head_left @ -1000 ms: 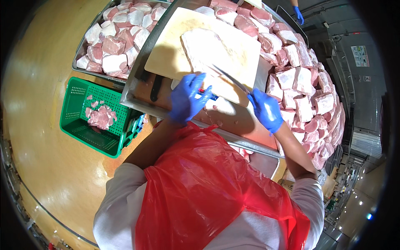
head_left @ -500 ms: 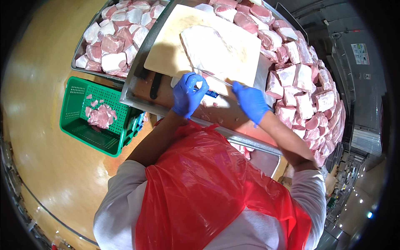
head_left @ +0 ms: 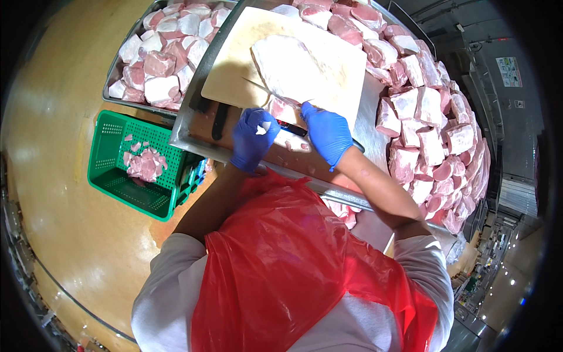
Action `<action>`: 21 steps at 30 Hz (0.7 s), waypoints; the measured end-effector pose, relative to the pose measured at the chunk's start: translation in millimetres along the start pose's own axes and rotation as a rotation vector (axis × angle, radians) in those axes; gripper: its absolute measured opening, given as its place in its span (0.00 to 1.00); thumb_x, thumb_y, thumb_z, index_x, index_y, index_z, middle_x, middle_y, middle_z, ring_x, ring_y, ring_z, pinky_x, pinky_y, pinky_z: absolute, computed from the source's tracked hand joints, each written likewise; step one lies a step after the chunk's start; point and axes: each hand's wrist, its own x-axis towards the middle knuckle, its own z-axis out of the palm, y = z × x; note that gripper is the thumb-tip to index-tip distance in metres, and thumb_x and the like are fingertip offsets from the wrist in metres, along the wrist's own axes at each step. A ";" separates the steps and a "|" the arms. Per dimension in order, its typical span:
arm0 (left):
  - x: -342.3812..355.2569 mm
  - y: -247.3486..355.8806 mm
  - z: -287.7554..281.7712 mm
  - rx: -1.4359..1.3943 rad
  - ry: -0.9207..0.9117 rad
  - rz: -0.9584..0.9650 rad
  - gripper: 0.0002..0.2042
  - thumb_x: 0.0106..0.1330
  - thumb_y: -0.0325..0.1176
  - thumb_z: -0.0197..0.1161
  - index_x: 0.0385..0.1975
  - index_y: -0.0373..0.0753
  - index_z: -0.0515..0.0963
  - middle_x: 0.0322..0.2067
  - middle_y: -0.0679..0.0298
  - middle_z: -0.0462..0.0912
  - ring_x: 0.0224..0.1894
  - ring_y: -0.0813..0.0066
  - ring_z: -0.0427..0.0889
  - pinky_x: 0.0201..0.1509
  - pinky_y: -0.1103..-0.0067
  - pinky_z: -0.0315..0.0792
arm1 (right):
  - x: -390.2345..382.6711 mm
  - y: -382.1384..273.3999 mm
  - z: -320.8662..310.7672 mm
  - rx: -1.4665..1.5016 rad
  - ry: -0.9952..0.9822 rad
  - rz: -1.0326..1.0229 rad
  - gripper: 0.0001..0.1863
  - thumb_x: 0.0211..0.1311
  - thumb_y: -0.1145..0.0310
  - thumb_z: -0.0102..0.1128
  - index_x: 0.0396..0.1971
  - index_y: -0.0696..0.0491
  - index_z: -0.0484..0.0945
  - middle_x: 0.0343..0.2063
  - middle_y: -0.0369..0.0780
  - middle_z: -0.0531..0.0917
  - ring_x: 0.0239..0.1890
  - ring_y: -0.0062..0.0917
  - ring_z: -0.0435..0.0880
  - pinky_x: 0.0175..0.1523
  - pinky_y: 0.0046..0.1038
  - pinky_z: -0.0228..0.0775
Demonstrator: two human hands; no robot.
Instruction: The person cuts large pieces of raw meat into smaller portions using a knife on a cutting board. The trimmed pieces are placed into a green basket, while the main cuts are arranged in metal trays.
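A pale slab of meat (head_left: 284, 64) lies on the cream cutting board (head_left: 226, 61). My right hand (head_left: 322, 132), in a blue glove, is closed on a long knife (head_left: 255, 83), whose thin blade angles left across the board's lower part. A small pink cut piece (head_left: 278, 107) sits by the blade, between my hands. My left hand (head_left: 252, 144), also gloved blue, is just below the board, fingers curled around a small white scrap (head_left: 263, 128). A black-handled knife (head_left: 220, 120) lies on the steel work tray (head_left: 193, 141) to its left.
At upper left stands a tray (head_left: 108, 92) full of meat chunks. Below it, a green perforated crate (head_left: 99, 152) holds trimmings. A large pile of meat pieces (head_left: 428, 105) fills the right side. My red apron (head_left: 270, 246) covers my front.
My right hand has moved left with the knife, whose tip now reaches farther left. My left hand has curled around a scrap and dropped slightly. A co-worker's gloved hand at top right has left view.
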 end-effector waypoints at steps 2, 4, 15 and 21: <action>4.4 1.9 -13.0 -0.022 0.003 -0.087 0.10 0.51 0.26 0.73 0.28 0.44 0.77 0.29 0.63 0.81 0.30 0.65 0.81 0.36 0.73 0.76 | -20.6 19.1 -6.1 0.022 0.036 -0.047 0.09 0.70 0.65 0.51 0.44 0.52 0.72 0.29 0.50 0.84 0.30 0.47 0.85 0.34 0.45 0.76; 3.0 0.3 -30.4 -0.040 0.017 -0.164 0.09 0.52 0.26 0.72 0.28 0.42 0.77 0.28 0.65 0.80 0.29 0.71 0.80 0.35 0.75 0.75 | -44.0 61.7 -15.3 -0.081 -0.069 -0.072 0.09 0.71 0.65 0.50 0.44 0.52 0.73 0.29 0.48 0.84 0.29 0.46 0.85 0.33 0.44 0.77; 22.4 -69.1 -160.2 0.460 -0.085 -0.233 0.15 0.65 0.26 0.63 0.51 0.32 0.78 0.41 0.56 0.83 0.39 0.76 0.81 0.42 0.77 0.76 | -19.0 105.7 -25.4 0.696 0.220 0.132 0.15 0.74 0.61 0.55 0.39 0.60 0.77 0.29 0.49 0.81 0.31 0.34 0.82 0.41 0.33 0.72; 93.8 -33.3 33.7 0.051 -0.260 -0.044 0.37 0.60 0.35 0.69 0.66 0.26 0.62 0.50 0.49 0.79 0.51 0.65 0.79 0.57 0.67 0.73 | 57.2 75.9 -4.7 1.096 0.079 0.172 0.21 0.74 0.55 0.56 0.44 0.62 0.79 0.35 0.39 0.83 0.38 0.23 0.75 0.51 0.28 0.70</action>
